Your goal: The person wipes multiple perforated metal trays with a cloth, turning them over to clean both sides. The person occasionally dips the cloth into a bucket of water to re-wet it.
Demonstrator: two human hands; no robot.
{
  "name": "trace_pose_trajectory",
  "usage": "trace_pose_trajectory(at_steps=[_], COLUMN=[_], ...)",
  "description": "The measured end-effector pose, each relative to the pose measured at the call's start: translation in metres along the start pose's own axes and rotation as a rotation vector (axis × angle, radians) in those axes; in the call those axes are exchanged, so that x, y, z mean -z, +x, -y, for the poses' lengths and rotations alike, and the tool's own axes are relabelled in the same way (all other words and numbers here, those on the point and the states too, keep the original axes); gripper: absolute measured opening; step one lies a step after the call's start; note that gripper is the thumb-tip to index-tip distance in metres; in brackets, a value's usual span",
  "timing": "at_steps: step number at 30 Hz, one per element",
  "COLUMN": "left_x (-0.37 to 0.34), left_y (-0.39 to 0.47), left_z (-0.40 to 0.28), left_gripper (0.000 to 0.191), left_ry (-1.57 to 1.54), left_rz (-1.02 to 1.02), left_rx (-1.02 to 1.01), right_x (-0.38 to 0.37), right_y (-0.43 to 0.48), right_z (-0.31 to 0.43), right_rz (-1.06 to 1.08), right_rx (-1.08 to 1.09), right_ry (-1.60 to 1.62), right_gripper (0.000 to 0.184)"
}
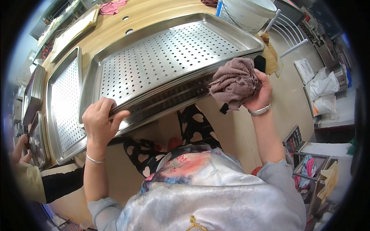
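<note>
A stack of perforated stainless steel trays [162, 55] lies at the front of the wooden table, with its near edge tilted up from a tray beneath. My left hand [101, 121] grips the rim at the stack's near left corner, fingers on top and thumb below. A bunched brown cloth [235, 82] is held in my right hand [261, 92], beside the near right part of the stack. The cloth hides most of the right fingers. To the left, another perforated tray [65, 106] lies on the table.
A white plastic bucket [248, 14] stands at the back right, near a white rack [294, 43]. More stacked trays [33, 92] are at the far left, where a co-worker's hands [23, 148] are in view. A pink cloth [112, 7] lies on the wooden table [150, 11].
</note>
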State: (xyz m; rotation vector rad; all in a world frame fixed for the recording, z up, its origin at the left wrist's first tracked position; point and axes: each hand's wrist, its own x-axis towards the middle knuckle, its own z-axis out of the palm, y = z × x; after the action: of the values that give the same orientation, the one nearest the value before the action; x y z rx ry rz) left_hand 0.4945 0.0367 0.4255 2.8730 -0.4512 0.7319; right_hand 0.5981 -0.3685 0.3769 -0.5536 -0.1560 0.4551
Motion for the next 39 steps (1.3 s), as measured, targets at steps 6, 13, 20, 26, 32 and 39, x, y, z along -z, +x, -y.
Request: trace_pose_trajectory(at_steps=[6,13,20,26,32,39], left_x=[0.015,0.037,0.054,0.068,0.073,0.060], left_y=[0.018,0.055,0.086,0.084,0.079,0.078], left_z=[0.022,0.049,0.071,0.087,0.092,0.090], left_gripper=[0.027,0.025,0.027,0.029,0.035,0.029], left_ry=[0.126,0.173,0.016,-0.067,-0.079,-0.113], left_rz=[-0.150,-0.236,-0.224,-0.085,0.060,-0.070], left_rx=[-0.081,-0.127,-0.088,-0.033,0.032,-0.129], right_x=[-0.016,0.030,0.048,-0.049,0.051,0.148], right_y=[0.004,0.045,0.174,0.240,0.330,0.245], right_z=[0.023,0.007,-0.152,-0.352,-0.223,-0.022], right_rz=[-0.079,-0.422,0.362,0.913,0.619,0.081], right_rx=[0.055,0.217,0.133,0.497,0.281,0.140], right_ry=[-0.259,-0.998,-2.479,-1.778,-1.958,-2.439], right_gripper=[0.047,0.056,0.051,0.042,0.036,0.035])
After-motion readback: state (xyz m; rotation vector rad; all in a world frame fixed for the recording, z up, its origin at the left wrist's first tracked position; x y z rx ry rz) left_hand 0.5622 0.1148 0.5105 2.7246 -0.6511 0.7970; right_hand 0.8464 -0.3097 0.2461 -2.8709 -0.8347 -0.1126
